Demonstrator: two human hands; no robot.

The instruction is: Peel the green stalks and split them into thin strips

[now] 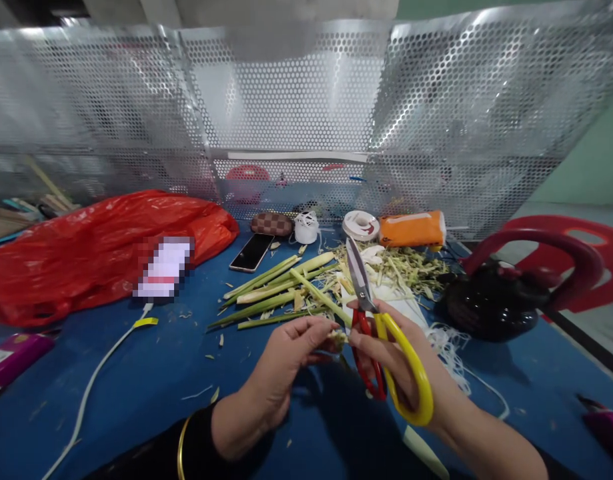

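Observation:
My right hand (386,353) is wrapped round scissors (381,347) with one red and one yellow handle, blades pointing up and away. My left hand (291,360) is closed in a pinch on a small pale green piece (337,338) held right beside the scissor handles. My two hands almost touch above the blue table (151,373). Just behind them lie several long green stalks (276,290) and a heap of pale trimmed shreds (406,267).
A red plastic bag (86,247) lies at the left, a phone (251,252) and brown checked pouch (271,224) behind the stalks. Thread spool (307,227), tape roll (361,225), orange packet (412,229), black kettle (491,300) and white cable (96,380). Perforated metal screens (306,113) enclose the back.

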